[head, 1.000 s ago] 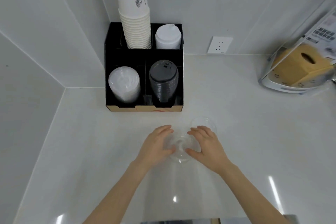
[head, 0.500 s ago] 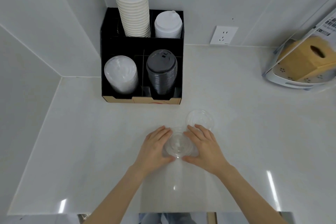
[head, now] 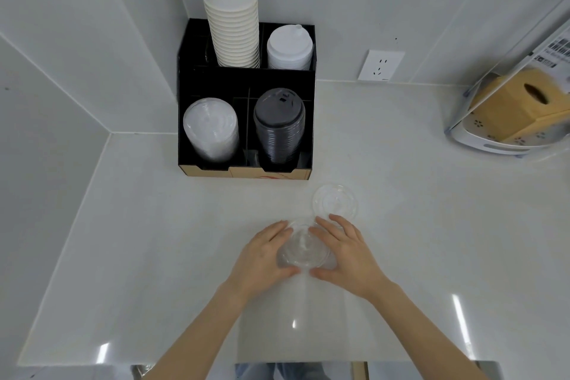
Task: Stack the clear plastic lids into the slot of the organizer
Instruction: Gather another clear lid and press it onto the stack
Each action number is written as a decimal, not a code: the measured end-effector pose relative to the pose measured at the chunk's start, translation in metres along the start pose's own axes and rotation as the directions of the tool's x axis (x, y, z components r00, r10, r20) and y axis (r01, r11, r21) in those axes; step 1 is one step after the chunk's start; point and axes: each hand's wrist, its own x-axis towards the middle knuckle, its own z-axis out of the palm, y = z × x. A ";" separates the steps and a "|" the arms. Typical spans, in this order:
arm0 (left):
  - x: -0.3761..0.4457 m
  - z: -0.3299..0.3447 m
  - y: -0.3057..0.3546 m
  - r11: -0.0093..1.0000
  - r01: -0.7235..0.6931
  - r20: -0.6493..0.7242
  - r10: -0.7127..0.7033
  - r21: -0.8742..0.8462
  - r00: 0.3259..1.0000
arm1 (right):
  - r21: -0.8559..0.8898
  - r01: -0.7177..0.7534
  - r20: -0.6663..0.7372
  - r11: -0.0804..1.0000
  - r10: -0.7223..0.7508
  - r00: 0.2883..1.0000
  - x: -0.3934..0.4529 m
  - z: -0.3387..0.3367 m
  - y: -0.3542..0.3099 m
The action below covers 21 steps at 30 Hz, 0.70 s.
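The small stack of clear round plastic lids sits flat on the white glossy worktop, in front of the black compartmented cardboard organizer and well apart from it. The left hand and the right hand cup the stack from opposite sides; each grip is closed around the rim, with fingers at the far edge and thumbs at the near edge, pressing inward. This two-sided hold most likely squares the lids so that they nest and can be lifted as one unit. The lids lie face up, so the stack's axis stands vertical and the discs run parallel to the worktop. A second clear round plastic lid rests flat just beyond the right fingertips, possibly touching them; contact cannot be confirmed. In the organizer, the front left slot holds a leaning column of clear lids, which marks the probable destination. The front right slot holds stacked black plastic lids. The rear compartments hold a tall stack of white paper cups and white spouted lids.
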 end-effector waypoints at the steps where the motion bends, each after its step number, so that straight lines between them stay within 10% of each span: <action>1: 0.000 -0.002 0.001 1.000 0.008 0.013 -0.007 -0.023 1.000 | 0.014 -0.004 -0.001 1.000 0.004 1.000 0.001 -0.001 -0.002; 21: 0.007 -0.110 -0.013 0.994 -0.080 -0.285 0.056 -0.073 0.957 | 0.281 0.142 -0.117 0.949 -0.113 0.987 0.071 -0.059 -0.092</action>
